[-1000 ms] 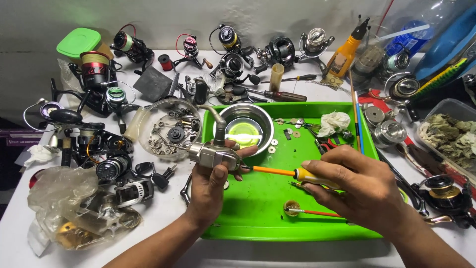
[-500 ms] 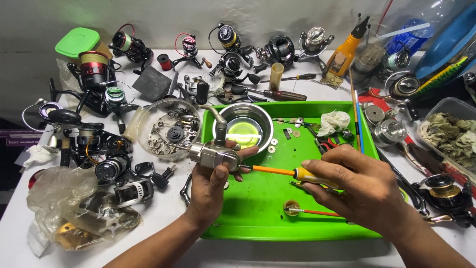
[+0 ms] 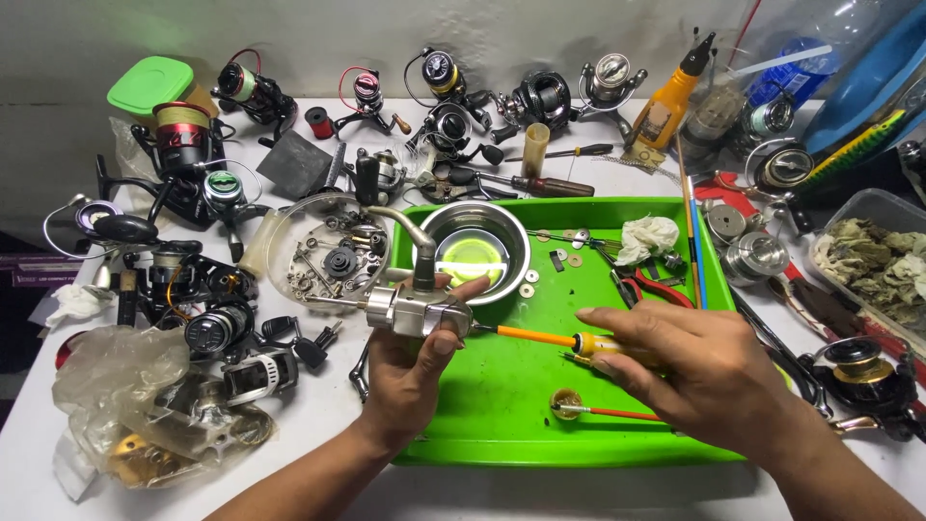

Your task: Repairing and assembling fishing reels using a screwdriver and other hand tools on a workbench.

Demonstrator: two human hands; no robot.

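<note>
**Gripping a reel body while a screwdriver is meeting its side**

Closing around a silver reel body (image 3: 417,311), the left hand (image 3: 410,381) is holding it from below, thumb pressing on the near side and fingers wrapping behind. The reel body is sitting over the left edge of the green tray (image 3: 511,425), its long axis lying roughly level, left to right, with a thin shaft sticking out to the left and a curved stem rising upward and bending left. The right hand (image 3: 699,371) is clamping the yellow handle of a screwdriver (image 3: 550,338), fingers fully curled around it. The screwdriver is lying nearly level, its orange shank pointing left and its tip touching the right end of the reel body.

Just behind the reel body, a steel bowl (image 3: 475,236) is resting in the tray. A small cap with a red-handled brush (image 3: 579,407) is lying on the tray near the right hand. A clear dish of small parts (image 3: 323,253) is sitting left of the tray. Everything is resting on a white table (image 3: 318,425), which is crowded with fishing reels (image 3: 183,145), tools and a crumpled plastic bag (image 3: 125,386).
</note>
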